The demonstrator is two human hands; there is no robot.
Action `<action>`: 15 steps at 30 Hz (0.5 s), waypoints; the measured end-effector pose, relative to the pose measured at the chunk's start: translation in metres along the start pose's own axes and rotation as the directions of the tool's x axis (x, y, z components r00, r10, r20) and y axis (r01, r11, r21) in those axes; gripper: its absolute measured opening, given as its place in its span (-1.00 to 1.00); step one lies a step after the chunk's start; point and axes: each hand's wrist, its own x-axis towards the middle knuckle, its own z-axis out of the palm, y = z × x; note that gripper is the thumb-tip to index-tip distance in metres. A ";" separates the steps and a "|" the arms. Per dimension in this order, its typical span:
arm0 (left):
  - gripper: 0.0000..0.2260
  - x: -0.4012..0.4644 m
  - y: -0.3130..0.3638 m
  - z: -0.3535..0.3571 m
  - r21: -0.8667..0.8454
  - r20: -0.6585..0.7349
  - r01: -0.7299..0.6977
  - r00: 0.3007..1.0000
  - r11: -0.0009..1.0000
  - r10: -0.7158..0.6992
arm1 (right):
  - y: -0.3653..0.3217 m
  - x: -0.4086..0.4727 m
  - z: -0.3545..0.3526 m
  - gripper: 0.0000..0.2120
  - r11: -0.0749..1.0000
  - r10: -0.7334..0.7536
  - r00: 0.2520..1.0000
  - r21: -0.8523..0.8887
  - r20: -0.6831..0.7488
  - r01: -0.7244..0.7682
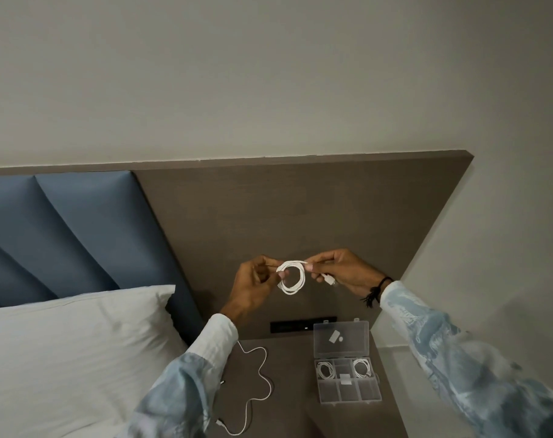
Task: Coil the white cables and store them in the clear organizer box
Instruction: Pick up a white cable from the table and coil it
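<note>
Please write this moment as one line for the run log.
left hand: holds coiled cable | right hand: pinches coil top | organizer box: open, two coils inside | loose cable: uncoiled on nightstand

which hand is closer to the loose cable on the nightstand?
Left. The left hand is raised almost directly above the loose cable; the right hand is further right, above the organizer box.

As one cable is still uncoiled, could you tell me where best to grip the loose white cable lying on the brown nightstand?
Probably pinch the loose white cable at its near plug end, coming from above: it lies flat in wavy bends on the brown nightstand, so an end starts the coil cleanly.
</note>
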 end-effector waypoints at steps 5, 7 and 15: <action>-0.76 -0.006 -0.001 0.000 -0.152 0.068 0.079 0.995 0.985 -0.069 | 0.002 0.000 -0.007 -0.81 0.981 -0.063 0.993 -0.190 -0.097 0.044; -0.78 -0.006 0.002 0.007 -0.168 0.073 0.081 0.995 0.982 -0.069 | 0.002 0.004 0.005 -0.79 0.985 -0.073 0.972 -0.168 -0.223 0.035; -0.89 0.000 0.002 0.010 0.175 -0.001 -0.121 0.992 0.977 0.123 | 0.002 0.000 0.026 -0.78 0.905 0.265 0.964 0.354 -0.036 -0.236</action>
